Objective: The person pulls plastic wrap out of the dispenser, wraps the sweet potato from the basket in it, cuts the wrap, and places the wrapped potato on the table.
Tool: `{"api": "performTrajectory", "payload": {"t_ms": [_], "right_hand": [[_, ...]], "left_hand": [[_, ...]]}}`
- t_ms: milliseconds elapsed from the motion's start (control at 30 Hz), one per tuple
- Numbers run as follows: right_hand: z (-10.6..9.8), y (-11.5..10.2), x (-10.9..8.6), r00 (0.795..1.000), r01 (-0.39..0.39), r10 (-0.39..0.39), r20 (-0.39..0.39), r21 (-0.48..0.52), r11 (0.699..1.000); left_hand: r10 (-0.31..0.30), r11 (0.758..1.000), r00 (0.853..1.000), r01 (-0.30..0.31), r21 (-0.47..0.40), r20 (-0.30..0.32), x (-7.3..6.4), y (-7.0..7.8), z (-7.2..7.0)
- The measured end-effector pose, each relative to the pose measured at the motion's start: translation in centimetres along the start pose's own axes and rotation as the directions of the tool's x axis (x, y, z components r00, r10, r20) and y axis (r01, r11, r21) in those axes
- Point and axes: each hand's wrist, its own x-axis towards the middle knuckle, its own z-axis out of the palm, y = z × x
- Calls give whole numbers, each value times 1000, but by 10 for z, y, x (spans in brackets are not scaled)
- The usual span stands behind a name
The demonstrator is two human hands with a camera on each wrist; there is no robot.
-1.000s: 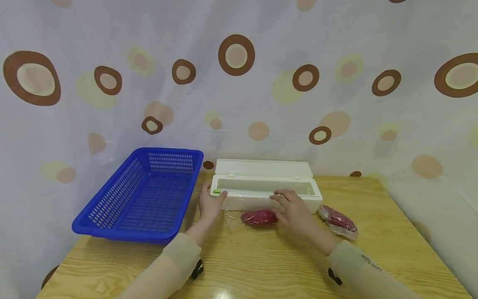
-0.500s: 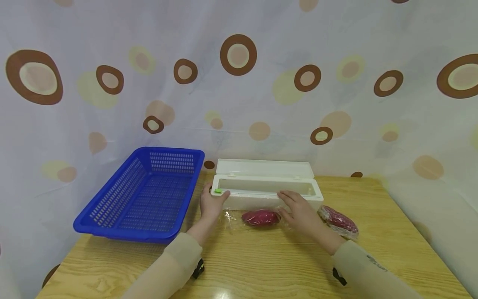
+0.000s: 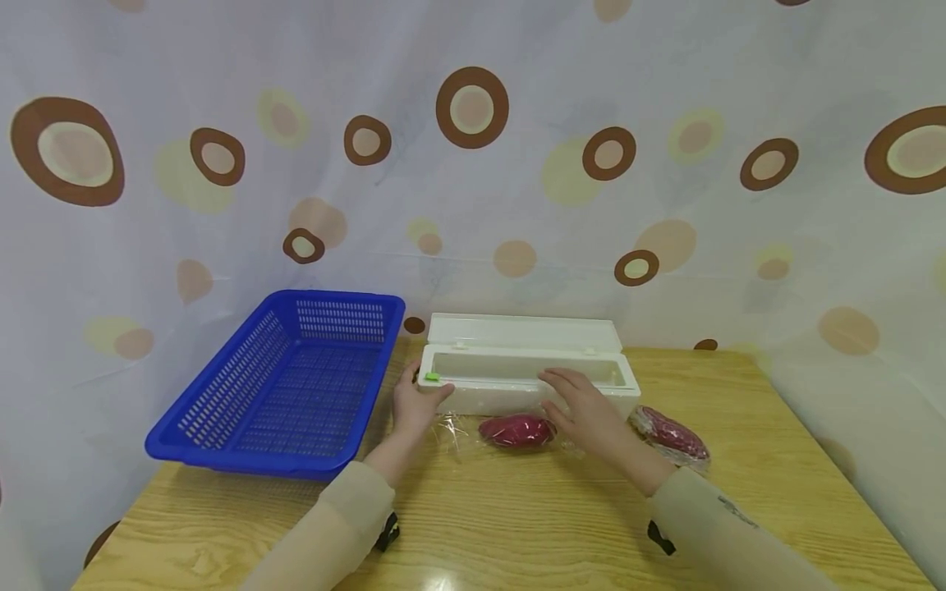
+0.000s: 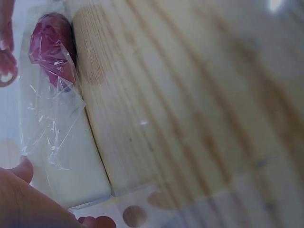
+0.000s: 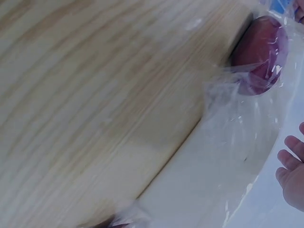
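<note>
A white cling film dispenser [image 3: 510, 402] stands with its lid raised at the back; a green slider [image 3: 432, 377] sits at its left front edge. My left hand [image 3: 415, 404] grips the dispenser's left end, thumb on the front side. In front lies a dark red-purple sweet potato [image 3: 516, 431] under clear cling film [image 4: 52, 123], which hangs down the dispenser's front. Over the dispenser's right front edge is my right hand [image 3: 589, 414], fingers loosely extended and holding nothing visible. In the right wrist view its fingers [image 5: 293, 152] appear apart from the film.
A second sweet potato [image 3: 671, 435], wrapped in film, lies right of the dispenser. To the left stands a blue plastic basket [image 3: 373, 386] with slotted sides. A patterned cloth [image 3: 510, 205] hangs behind the wooden table [image 3: 502, 525].
My right hand shifts right along the dispenser's front edge, then back left and slightly up. The left hand stays at the left end, and the sweet potatoes hardly move.
</note>
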Motion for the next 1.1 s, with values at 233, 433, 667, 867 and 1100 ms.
{"api": "performTrajectory", "payload": {"t_ms": [233, 433, 667, 867, 1100], "right_hand": [[5, -16, 14, 999, 18, -18, 27, 20, 1000], [10, -28, 25, 999, 30, -32, 28, 55, 998], [19, -43, 51, 998, 57, -58, 10, 106, 993], [27, -55, 74, 997, 70, -73, 11, 194, 979], [38, -61, 96, 997, -31, 6, 83, 298, 954]], "left_hand": [[-10, 1000, 1000, 10, -5, 16, -1, 2, -2], [12, 1000, 1000, -12, 21, 2, 0, 4, -2], [-2, 1000, 1000, 2, 15, 2, 2, 2, -2], [11, 1000, 1000, -11, 11, 10, 1, 0, -3], [16, 1000, 999, -17, 19, 32, 1, -1, -4]]}}
